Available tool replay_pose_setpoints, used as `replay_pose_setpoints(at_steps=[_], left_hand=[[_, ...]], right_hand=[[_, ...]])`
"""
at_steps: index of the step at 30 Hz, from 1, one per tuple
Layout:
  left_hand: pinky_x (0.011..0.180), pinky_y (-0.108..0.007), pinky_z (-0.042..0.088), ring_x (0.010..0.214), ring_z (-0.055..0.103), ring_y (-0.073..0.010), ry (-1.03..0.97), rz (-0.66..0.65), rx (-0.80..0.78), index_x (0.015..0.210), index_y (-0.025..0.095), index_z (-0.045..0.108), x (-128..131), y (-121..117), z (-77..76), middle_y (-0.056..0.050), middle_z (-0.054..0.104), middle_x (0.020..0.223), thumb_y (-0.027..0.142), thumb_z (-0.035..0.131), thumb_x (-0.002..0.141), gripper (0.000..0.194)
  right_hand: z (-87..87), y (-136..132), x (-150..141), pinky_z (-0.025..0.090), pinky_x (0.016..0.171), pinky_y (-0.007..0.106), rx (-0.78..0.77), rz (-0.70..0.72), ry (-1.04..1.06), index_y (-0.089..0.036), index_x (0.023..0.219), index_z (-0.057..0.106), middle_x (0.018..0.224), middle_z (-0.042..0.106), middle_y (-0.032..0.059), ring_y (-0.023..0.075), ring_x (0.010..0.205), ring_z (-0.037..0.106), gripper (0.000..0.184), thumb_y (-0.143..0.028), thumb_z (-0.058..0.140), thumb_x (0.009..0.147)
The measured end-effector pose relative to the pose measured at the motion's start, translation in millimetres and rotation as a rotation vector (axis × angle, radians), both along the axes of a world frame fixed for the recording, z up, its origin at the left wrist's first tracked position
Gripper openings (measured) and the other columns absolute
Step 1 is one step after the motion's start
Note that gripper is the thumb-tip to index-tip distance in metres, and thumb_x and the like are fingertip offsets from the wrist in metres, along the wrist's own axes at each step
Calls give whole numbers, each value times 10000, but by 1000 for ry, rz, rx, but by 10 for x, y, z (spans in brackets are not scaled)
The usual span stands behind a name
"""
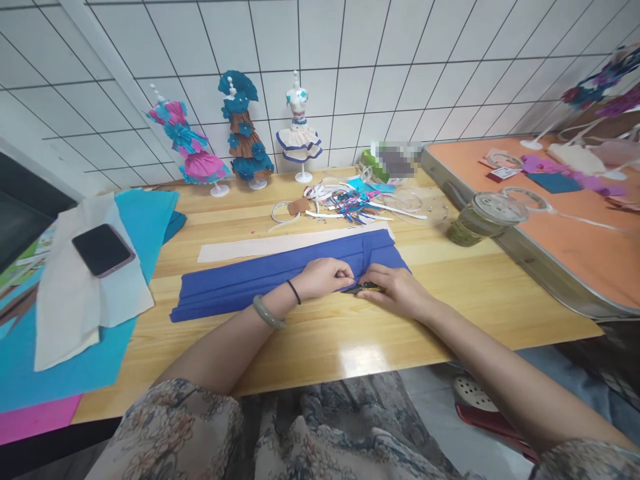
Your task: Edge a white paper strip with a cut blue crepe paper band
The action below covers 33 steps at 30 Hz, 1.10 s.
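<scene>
A long blue sheet (pixel 280 270), which looks like crepe paper and has lengthwise creases, lies across the table in front of me. My left hand (pixel 325 277) is closed in a pinch at the sheet's near edge, right of its middle. Just beside it, my right hand (pixel 395 288) grips small scissors (pixel 369 287) with black and yellow handles, their dark blades pointing left along that edge. Fingers partly cover the scissors, so how far the blades are apart is hidden. A narrow blue strip (pixel 367 252) lies across the sheet's right part. Behind it, a cream strip (pixel 240 249) shows.
Three dressed mini mannequins (pixel 299 133) stand along the tiled wall. Ribbon and paper scraps (pixel 355 200) lie in front of it. To the right are a lidded plastic cup (pixel 483 220) and an orange case (pixel 575 247). A phone (pixel 103 249) rests on sheets at left.
</scene>
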<state>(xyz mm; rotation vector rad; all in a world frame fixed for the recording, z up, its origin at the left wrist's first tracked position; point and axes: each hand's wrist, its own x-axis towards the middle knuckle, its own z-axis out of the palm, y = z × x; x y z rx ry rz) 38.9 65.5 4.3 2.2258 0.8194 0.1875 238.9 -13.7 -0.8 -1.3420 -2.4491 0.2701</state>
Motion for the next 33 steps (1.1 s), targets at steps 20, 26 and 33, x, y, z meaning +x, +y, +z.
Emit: replay_pose_setpoints(at_steps=[20, 26, 33], left_hand=[[603, -186, 385, 723, 581, -110, -14, 1, -9, 880, 211, 666, -7, 6, -25, 16, 681, 824, 377, 535, 770, 238], [617, -198, 396, 728, 584, -119, -32, -8, -28, 915, 201, 658, -7, -2, -24, 3, 673, 828, 378, 527, 780, 258], [652, -210, 410, 738, 584, -130, 34, -80, -50, 1103, 144, 584, -219, 70, 269, -39, 663, 860, 366, 562, 769, 402]], right_hand=[[-5, -4, -44, 454, 667, 273, -18, -8, 25, -228, 979, 625, 931, 641, 63, 172, 811, 614, 286, -435, 470, 859], [14, -23, -62, 442, 657, 263, -25, -24, 17, -225, 958, 622, 930, 638, 55, 167, 817, 614, 271, -427, 468, 864], [55, -30, -75, 451, 673, 277, -50, -8, 28, -223, 958, 619, 919, 633, 60, 171, 805, 612, 268, -429, 481, 856]])
